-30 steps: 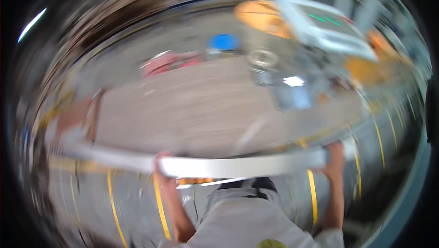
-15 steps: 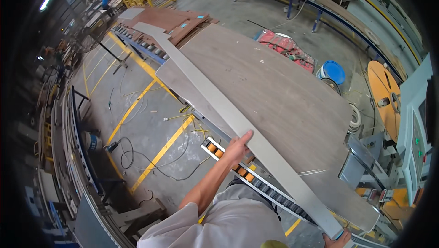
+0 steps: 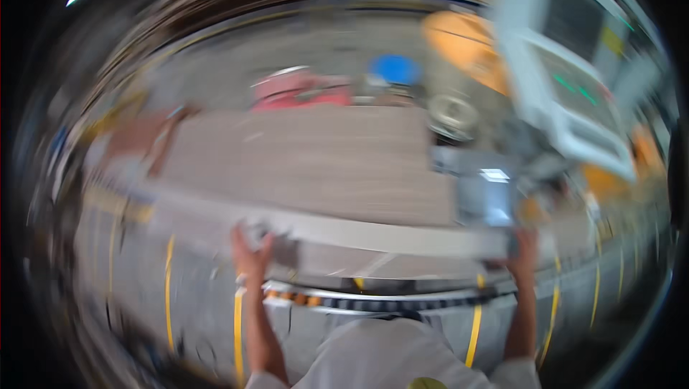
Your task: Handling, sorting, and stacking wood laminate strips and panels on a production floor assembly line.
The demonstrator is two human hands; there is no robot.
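A long pale grey strip (image 3: 387, 237) lies crosswise in front of me along the near side of a wide brownish-grey board (image 3: 308, 166). At the strip's right end, my right hand (image 3: 525, 252) closes round it, fingers reaching beneath. My left hand (image 3: 251, 256) is at the strip's near edge, left of the middle, with thumb and fingers apart. Whether those fingers touch the strip is hard to see, as the picture is smeared by motion.
A roller track (image 3: 402, 304) runs between my body and the board. Beyond the board are a red sheet-like thing (image 3: 301, 89), a blue-topped bucket (image 3: 396, 70) and an orange disc (image 3: 466, 48). A pale machine panel (image 3: 574, 87) stands at right, reddish-brown boards (image 3: 133, 138) at left.
My view has swung to the right, so the strip now runs crosswise instead of diagonally. My left hand has loosened from its grip on the strip; my right hand stays at its end.
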